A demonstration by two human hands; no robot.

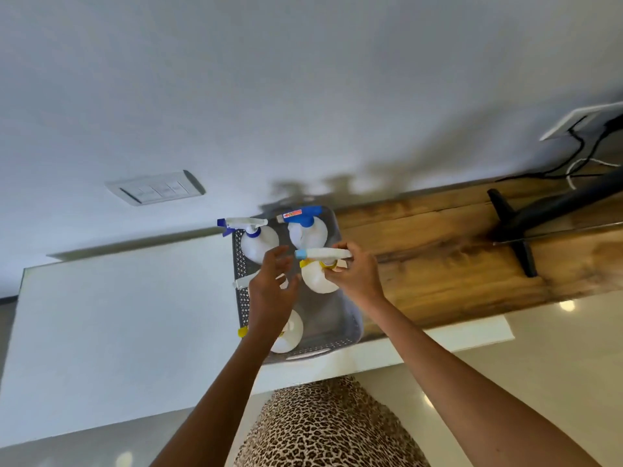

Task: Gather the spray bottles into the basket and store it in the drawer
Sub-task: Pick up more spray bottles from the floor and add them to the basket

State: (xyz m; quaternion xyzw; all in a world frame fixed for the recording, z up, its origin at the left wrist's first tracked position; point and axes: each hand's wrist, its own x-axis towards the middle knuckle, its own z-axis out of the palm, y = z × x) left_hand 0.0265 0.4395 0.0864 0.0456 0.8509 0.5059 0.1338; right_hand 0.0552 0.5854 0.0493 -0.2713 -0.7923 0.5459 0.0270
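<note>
Grey basket (349,318) crowded with upright spray bottles (259,242) along its far and left sides, near-right corner of the basket floor open, white counter (118,318) bare to the left, black stand (515,227) on the wooden top (438,264) blocking the right

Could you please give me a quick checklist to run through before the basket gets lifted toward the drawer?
1. Bottles inside the grey basket: ok, five spray bottles visible in it.
2. Right hand free: not ok, it grips the light-blue-nozzle bottle by its neck.
3. Left hand free: ok, open above the basket.
4. Bottles upright: ok for the two blue-trigger bottles at the back; others partly hidden.
5. No bottles left outside: ok, none seen on the white counter.
6. Drawer open: cannot tell, not in view.
</note>
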